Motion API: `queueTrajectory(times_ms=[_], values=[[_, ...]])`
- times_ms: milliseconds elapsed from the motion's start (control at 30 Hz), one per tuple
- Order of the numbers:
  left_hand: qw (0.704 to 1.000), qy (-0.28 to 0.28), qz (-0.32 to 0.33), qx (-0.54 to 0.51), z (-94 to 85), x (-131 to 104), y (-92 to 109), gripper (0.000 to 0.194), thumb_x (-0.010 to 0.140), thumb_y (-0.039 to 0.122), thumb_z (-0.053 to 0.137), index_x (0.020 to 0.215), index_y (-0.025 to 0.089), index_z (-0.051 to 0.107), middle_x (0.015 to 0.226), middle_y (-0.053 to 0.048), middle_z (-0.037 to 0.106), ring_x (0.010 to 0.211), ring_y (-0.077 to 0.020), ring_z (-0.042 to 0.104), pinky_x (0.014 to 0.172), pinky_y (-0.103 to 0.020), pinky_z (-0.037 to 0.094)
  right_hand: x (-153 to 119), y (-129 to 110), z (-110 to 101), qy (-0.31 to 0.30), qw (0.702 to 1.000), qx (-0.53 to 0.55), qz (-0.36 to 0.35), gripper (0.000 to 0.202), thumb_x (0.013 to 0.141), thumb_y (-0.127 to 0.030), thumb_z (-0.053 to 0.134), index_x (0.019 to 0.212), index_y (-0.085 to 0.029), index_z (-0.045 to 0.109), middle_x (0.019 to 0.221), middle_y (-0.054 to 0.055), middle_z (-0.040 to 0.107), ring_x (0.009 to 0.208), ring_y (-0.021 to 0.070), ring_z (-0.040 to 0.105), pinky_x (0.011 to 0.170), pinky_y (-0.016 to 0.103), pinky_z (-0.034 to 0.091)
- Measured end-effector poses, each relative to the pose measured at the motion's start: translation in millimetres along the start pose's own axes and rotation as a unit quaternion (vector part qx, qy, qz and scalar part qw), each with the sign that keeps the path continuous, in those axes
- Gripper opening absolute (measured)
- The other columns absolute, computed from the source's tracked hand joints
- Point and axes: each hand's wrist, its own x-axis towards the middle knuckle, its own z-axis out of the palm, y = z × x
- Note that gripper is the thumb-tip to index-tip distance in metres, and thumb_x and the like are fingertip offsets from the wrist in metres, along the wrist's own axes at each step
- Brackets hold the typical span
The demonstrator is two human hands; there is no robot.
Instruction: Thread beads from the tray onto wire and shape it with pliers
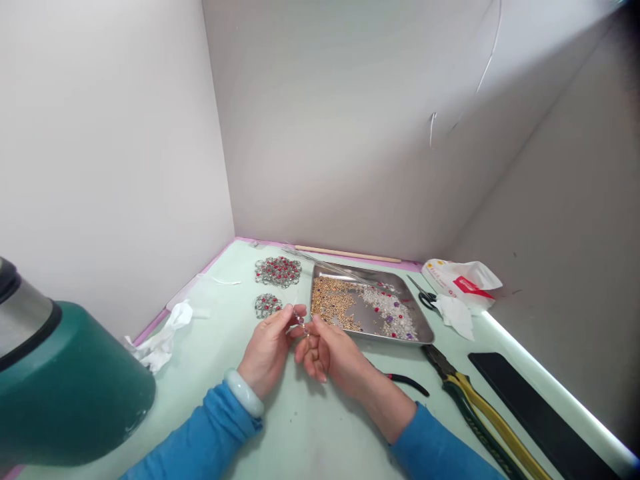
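Between my two hands is a small beaded wire piece (301, 322) with pale beads on it. My left hand (270, 343) pinches its upper end between thumb and fingers. With thumb and forefinger my right hand (335, 350) grips the lower end, its other fingers curled beneath. Just beyond the hands lies a metal tray (370, 339) of gold beads (333, 303) and clear beads (395, 313), with a few red and purple ones among them. Two piles of wire pieces with red beads, a larger pile (278, 271) and a smaller pile (267, 305), lie left of the tray.
Thin wires (320, 259) cross the tray's rim, near a wooden stick (347, 253). On the right are scissors (427, 298), a tissue pack (463, 283), large pliers (470, 400) and a black strip (535, 413). A green flask (75, 387) and crumpled tissue (163, 340) are left.
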Motion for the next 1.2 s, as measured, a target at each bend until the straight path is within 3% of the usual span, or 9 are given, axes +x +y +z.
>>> queueTrajectory(times_ms=[200, 400, 467, 600, 700, 833, 967, 1200], values=[[1.0, 0.017, 0.019, 0.006, -1.5, 2.8, 1.1, 0.03, 0.075, 0.038, 0.066, 0.088, 0.011, 0.068, 0.083, -0.006, 0.063, 0.065, -0.012, 0.056, 0.062, -0.025, 0.046, 0.9, 3.7, -2.5, 0.02, 0.999, -0.046, -0.018, 0.035, 0.079, -0.047, 0.06, 0.085, -0.012, 0.059, 0.058, -0.002, 0.058, 0.039, 0.005, 0.045, 0.034, 0.016, 0.027], [0.998, -0.042, 0.036, -0.012, 2.6, -2.8, 4.4, 0.026, 0.071, 0.03, 0.069, 0.091, 0.014, 0.071, 0.092, -0.009, 0.066, 0.085, -0.0173, 0.059, 0.078, -0.029, 0.046, -1.0, 0.5, -11.2, -0.078, 0.987, 0.138, 0.031, 0.022, 0.081, -0.038, 0.057, 0.076, -0.017, 0.053, 0.045, -0.008, 0.043, 0.032, 0.0043, 0.031, 0.034, 0.017, 0.023], [0.998, -0.039, 0.044, -0.013, 2.9, -3.4, 4.4, 0.023, 0.068, 0.029, 0.072, 0.086, 0.014, 0.071, 0.086, -0.007, 0.066, 0.083, -0.0168, 0.059, 0.078, -0.029, 0.047, -1.3, 0.2, -11.4, -0.093, 0.983, 0.149, 0.044, 0.022, 0.081, -0.037, 0.057, 0.075, -0.016, 0.052, 0.044, -0.008, 0.042, 0.032, 0.0043, 0.031, 0.034, 0.017, 0.024], [0.999, 0.027, 0.037, 0.0, -1.5, 0.6, 1.1, 0.026, 0.065, 0.032, 0.076, 0.082, 0.013, 0.07, 0.073, -0.003, 0.062, 0.063, -0.0098, 0.055, 0.059, -0.022, 0.046, -0.3, 5.0, -4.3, -0.07, 0.995, 0.058, 0.037, 0.039, 0.083, -0.049, 0.052, 0.083, -0.011, 0.06, 0.054, 0.001, 0.058, 0.035, 0.0072, 0.046, 0.032, 0.018, 0.028], [0.998, 0.064, 0.024, 0.009, -5.0, 3.9, -0.8, 0.03, 0.063, 0.033, 0.076, 0.083, 0.012, 0.068, 0.072, -0.002, 0.06, 0.057, -0.0079, 0.052, 0.05, -0.019, 0.042, 0.7, 8.6, 0.6, -0.055, 0.998, 0.007, 0.016, 0.043, 0.082, -0.052, 0.053, 0.089, -0.01, 0.062, 0.062, 0.003, 0.062, 0.039, 0.0075, 0.05, 0.033, 0.017, 0.03], [0.997, 0.052, 0.035, 0.041, -5.7, 4.5, -0.6, 0.032, 0.068, 0.038, 0.072, 0.085, 0.011, 0.068, 0.074, -0.004, 0.061, 0.058, -0.009, 0.053, 0.054, -0.021, 0.043, 0.5, 7.2, 0.3, -0.034, 0.999, -0.027, 0.017, 0.036, 0.079, -0.045, 0.057, 0.084, -0.01, 0.063, 0.057, 0.001, 0.06, 0.037, 0.0057, 0.046, 0.032, 0.016, 0.028], [0.992, 0.062, 0.06, 0.086, -6.1, 4.2, 0.4, 0.037, 0.068, 0.041, 0.07, 0.089, 0.011, 0.069, 0.073, -0.005, 0.063, 0.06, -0.0105, 0.054, 0.059, -0.024, 0.044, 0.0, 4.2, -1.6, -0.014, 0.999, -0.032, 0.026, 0.041, 0.08, -0.051, 0.053, 0.082, -0.011, 0.061, 0.057, 0.001, 0.059, 0.037, 0.0061, 0.046, 0.033, 0.017, 0.027], [0.985, 0.1, 0.067, 0.122, -6.0, 3.9, 0.7, 0.036, 0.065, 0.04, 0.073, 0.084, 0.01, 0.07, 0.072, -0.006, 0.066, 0.06, -0.012, 0.056, 0.059, -0.025, 0.044, 0.7, 11.2, 2.0, 0.065, 0.972, -0.222, -0.032, 0.029, 0.082, -0.042, 0.054, 0.069, -0.016, 0.052, 0.055, -0.003, 0.054, 0.04, 0.0052, 0.044, 0.038, 0.018, 0.029]])
